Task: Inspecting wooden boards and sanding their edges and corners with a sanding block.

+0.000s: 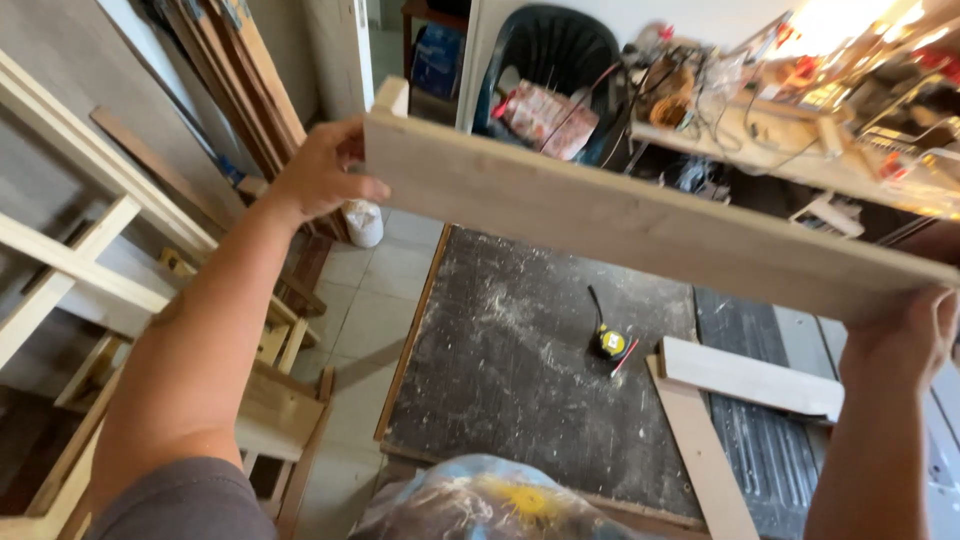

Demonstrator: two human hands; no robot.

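Two hands carry one long wooden board: your left hand clamps its far end, fingers curled over the edge, and your right hand grips the near end from below. The board hangs above the dusty worktable, over a yellow tape measure.

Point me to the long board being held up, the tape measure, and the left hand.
long wooden board [640, 215], head view, middle of its broad face.
tape measure [611, 343], head view, its yellow case on the dark worktop.
left hand [318, 175], head view, back of the hand.
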